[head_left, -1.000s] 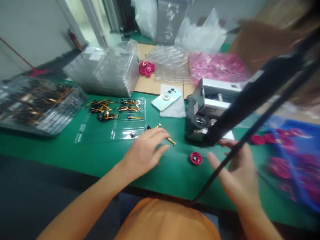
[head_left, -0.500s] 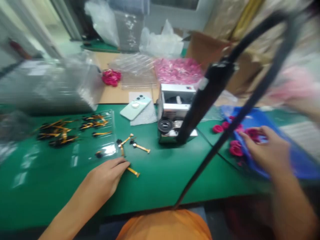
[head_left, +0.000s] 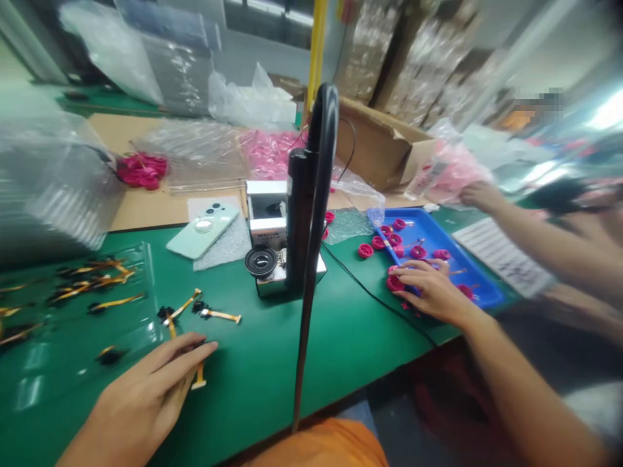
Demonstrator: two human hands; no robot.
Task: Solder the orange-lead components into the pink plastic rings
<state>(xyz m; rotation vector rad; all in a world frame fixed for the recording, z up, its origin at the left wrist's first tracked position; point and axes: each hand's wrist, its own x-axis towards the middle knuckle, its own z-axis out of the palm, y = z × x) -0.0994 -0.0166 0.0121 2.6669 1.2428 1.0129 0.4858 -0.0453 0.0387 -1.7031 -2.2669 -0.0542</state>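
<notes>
My left hand (head_left: 150, 392) is closed in a pinch low over the green table, on a thin orange flex cable (head_left: 199, 376) whose end sticks out below the fingers. Two similar flex cables with black ends, one (head_left: 221, 316) lying apart, rest just beyond it. At the near left edge of the blue tray (head_left: 479, 266), my right hand (head_left: 433, 292) has its thumb and fingertips around a pink round cup-like part (head_left: 395, 283). More pink parts (head_left: 417, 251) lie in the tray, and a few, such as one pink ring (head_left: 365, 250), lie outside it.
A black gooseneck stand (head_left: 299, 214) rises mid-table beside an open white box (head_left: 267, 227) with a round black part. A pale green phone (head_left: 204, 228) lies behind. Clear plastic trays (head_left: 150, 292) with flex cables are left. Another person's arm (head_left: 525, 227) reaches in from the right.
The view has swung right. My right hand has shifted from a pink part inside the tray to the one by its near left edge. My left hand stays by the flex cables.
</notes>
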